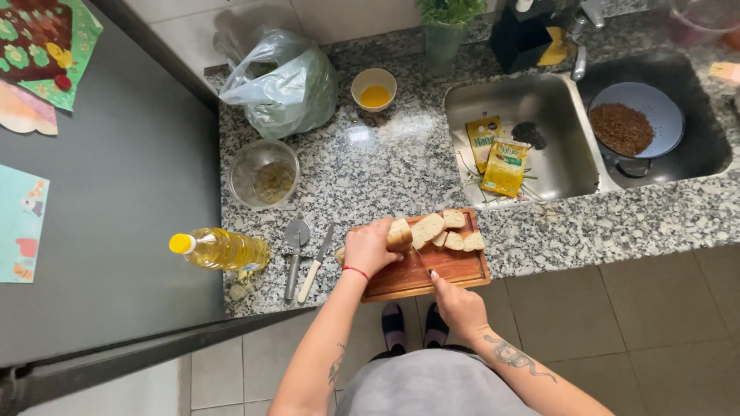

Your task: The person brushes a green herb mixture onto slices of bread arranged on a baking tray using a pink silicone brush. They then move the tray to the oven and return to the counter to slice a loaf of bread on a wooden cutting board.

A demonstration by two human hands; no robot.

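My left hand [368, 246] presses down on a loaf of bread [398, 233] lying on a wooden cutting board [455, 272] at the counter's front edge. My right hand [456, 302] grips a knife [421, 260] whose blade slants up to the loaf's cut end. Several cut bread slices [449, 230] lie on the board's far right part, next to the loaf.
Left of the board lie a table knife [315, 264] and a pizza cutter [294, 245]. An oil bottle [220, 249] lies on its side. A glass bowl [263, 174], plastic bag [281, 81], yellow cup [374, 88], sink [563, 166] with packets, and strainer [635, 119] stand behind.
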